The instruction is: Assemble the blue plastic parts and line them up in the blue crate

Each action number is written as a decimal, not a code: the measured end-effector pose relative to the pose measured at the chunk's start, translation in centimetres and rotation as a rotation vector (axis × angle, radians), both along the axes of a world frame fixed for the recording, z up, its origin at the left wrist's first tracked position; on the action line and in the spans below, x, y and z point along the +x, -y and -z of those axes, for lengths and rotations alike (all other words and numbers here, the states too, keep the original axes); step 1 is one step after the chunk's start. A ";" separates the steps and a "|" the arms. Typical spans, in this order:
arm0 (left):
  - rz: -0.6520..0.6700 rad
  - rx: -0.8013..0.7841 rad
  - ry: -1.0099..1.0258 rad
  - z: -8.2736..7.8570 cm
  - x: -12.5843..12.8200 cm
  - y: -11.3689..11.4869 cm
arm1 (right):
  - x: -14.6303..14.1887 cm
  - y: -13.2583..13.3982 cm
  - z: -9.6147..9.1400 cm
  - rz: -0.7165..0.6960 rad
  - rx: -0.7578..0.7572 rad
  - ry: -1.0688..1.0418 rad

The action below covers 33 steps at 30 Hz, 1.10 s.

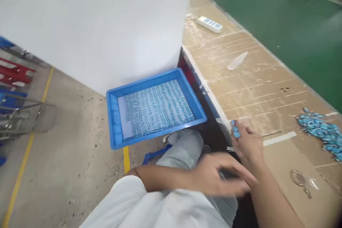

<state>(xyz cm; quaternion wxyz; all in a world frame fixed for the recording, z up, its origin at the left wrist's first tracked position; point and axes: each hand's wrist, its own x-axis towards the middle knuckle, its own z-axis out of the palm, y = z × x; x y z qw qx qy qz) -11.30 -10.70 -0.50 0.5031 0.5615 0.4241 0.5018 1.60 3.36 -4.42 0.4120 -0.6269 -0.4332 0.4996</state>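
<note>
Blue pieces [235, 128], seemingly oval, at fingers [242, 130]

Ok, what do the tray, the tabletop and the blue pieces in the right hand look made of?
Tray: probably moulded plastic, semi-gloss, given its even blue and rounded rim.
Tabletop: seemingly brown cardboard under clear tape or film, from the shiny streaks.
Blue pieces: smooth, even-coloured faces; plastic, enamel or stone, can't tell.

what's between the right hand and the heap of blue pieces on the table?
Head view: brown tabletop with a strip of white tape; no loose parts visible between the right hand and the heap of blue pieces.
</note>
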 end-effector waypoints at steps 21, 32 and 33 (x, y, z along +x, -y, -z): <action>-0.784 -0.025 -0.281 7.8 -22.4 13.4 | -23.8 15.3 4.1 -0.721 -0.611 -0.286; -1.057 -0.524 -0.533 15.2 -32.3 13.0 | -20.6 16.1 8.1 -0.645 -0.539 -0.177; -1.048 -0.555 -0.559 15.9 -33.0 12.8 | -19.7 16.2 8.6 -0.633 -0.541 -0.162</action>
